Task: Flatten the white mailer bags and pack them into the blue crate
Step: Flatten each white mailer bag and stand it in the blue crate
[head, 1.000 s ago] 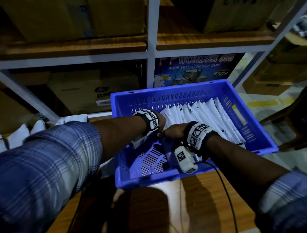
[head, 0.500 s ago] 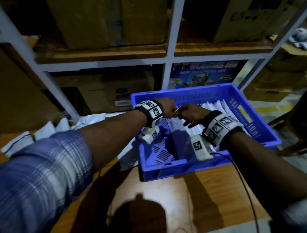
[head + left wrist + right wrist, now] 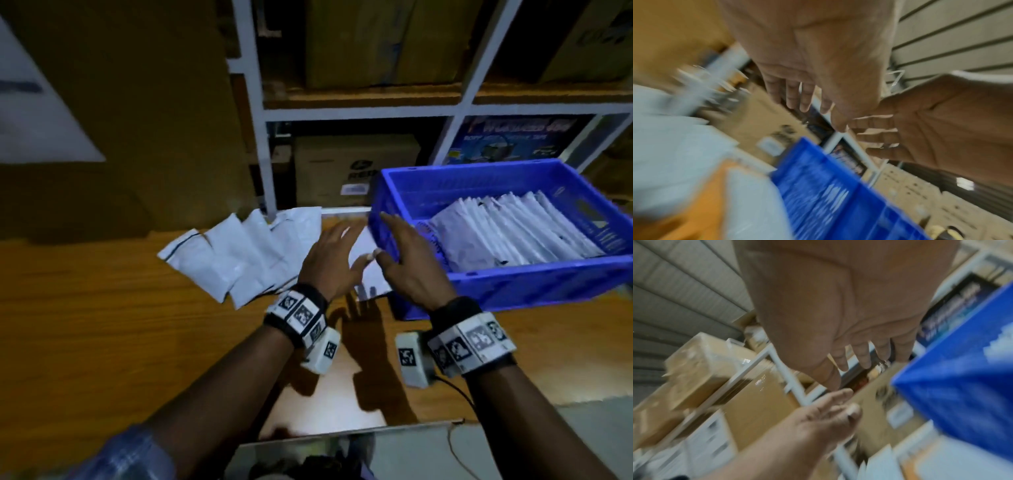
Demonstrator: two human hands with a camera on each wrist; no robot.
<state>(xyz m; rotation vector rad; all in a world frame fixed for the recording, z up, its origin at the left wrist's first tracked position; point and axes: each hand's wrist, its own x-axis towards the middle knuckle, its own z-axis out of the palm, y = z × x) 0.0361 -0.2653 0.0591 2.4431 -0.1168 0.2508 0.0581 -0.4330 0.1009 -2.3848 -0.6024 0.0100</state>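
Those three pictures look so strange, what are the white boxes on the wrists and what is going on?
They are small cameras. One picture comes from a camera on the person's head; the other two, blurry ones, from a camera strapped to each wrist. The left hand and right hand are open, holding nothing, above a wooden table. White mailer bags lie fanned out on it, waiting. More bags are already lined up in the blue crate.
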